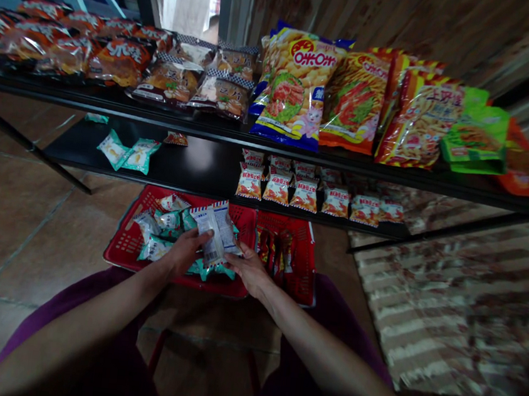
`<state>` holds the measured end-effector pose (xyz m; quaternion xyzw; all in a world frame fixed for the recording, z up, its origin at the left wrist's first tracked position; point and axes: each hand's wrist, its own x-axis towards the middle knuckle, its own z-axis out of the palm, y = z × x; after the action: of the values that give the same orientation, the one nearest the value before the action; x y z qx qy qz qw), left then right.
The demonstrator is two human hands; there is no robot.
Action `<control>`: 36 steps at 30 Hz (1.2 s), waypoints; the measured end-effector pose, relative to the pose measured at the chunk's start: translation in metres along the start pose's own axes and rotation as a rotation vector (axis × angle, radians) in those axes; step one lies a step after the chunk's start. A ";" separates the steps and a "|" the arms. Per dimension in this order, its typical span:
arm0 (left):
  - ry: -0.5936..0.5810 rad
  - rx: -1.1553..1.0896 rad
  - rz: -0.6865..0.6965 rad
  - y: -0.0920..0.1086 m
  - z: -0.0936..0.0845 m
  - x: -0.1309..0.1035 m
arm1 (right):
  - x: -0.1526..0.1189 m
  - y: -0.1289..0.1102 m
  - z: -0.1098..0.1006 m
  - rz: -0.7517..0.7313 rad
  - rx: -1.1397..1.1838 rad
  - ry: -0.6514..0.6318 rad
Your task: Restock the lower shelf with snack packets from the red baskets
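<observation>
Fingers of the left hand [182,253] and right hand [251,271] close on a white-and-blue packet [224,231] just below the centre of the frame, the left thumb on its face. It looks light, soft and a little slippery, its contents probably crushable, so the side edges seem the best hold. Beneath, a red basket [121,243] holds mostly teal packets [154,249]; the adjoining right-hand basket [303,283] holds red ones.

Upper shelf: black board [197,121]; snack bags [166,80] stand in a row along it.
Lower shelf: black board [192,165]; green packets [130,152] left, orange-white packets [305,193] right.
</observation>
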<state>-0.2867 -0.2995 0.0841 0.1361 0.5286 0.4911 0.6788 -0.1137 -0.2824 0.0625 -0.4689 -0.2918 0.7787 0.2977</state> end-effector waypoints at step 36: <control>-0.012 -0.037 -0.092 -0.008 -0.003 -0.003 | 0.004 -0.041 -0.019 0.032 -0.130 -0.002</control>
<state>-0.2851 -0.3066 0.0789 0.1019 0.5213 0.4680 0.7063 -0.0902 -0.2493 0.0827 -0.4912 -0.3343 0.7632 0.2538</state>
